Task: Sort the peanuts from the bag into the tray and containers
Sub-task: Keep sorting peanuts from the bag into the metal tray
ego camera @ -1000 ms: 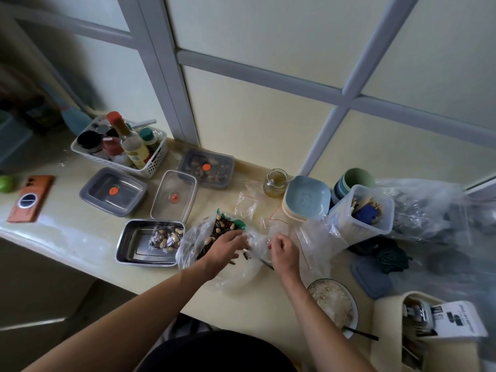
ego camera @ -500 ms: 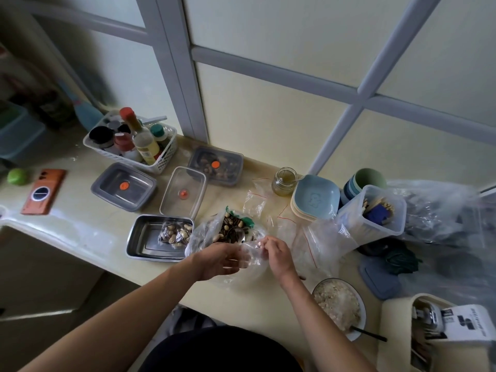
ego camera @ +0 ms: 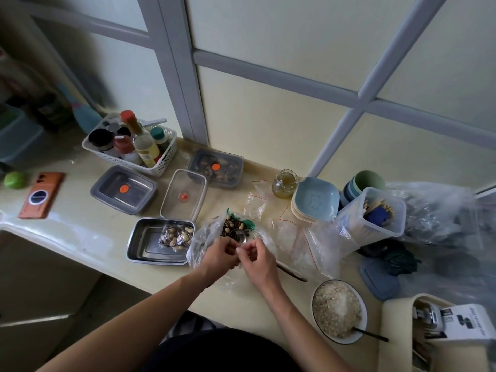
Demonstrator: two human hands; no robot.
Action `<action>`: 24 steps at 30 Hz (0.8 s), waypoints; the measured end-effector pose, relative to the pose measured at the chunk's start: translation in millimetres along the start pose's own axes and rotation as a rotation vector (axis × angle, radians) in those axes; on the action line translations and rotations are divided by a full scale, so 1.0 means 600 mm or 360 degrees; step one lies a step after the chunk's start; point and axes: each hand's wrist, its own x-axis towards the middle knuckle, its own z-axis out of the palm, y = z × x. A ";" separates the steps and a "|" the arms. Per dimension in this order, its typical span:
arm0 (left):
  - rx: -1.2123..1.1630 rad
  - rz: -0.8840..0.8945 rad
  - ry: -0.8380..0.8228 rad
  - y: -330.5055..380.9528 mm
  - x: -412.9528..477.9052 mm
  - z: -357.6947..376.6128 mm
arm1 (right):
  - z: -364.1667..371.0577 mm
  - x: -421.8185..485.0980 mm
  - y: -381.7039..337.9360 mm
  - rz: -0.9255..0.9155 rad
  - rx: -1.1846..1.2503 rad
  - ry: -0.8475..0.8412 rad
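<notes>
A clear plastic bag [ego camera: 204, 237] holding dark and pale peanuts [ego camera: 233, 228] lies open on the counter in the middle. My left hand [ego camera: 218, 253] and my right hand [ego camera: 256, 257] meet at the bag's near edge, fingers curled and pinching the plastic. Just left of the bag sits a steel tray [ego camera: 146, 244] with a small packet of nuts [ego camera: 178, 236] in it. Behind stand a grey lidded container [ego camera: 123, 189], an upturned clear lid [ego camera: 183, 194] and a grey container with nuts inside [ego camera: 216, 167].
A white basket of bottles [ego camera: 128, 146] is at back left, an orange phone [ego camera: 41, 194] far left. A jar [ego camera: 284, 183], stacked plates [ego camera: 315, 200], a clear tub [ego camera: 371, 213], a bowl of grain [ego camera: 338, 310] and loose bags [ego camera: 308, 245] crowd the right.
My left hand has come out of the bag's mouth and drawn back to its near edge. Both hands have closed together there on the plastic.
</notes>
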 end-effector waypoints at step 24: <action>0.0698 0.0369 0.0145 -0.004 -0.007 -0.001 | -0.002 0.005 -0.007 0.0176 -0.0056 -0.0125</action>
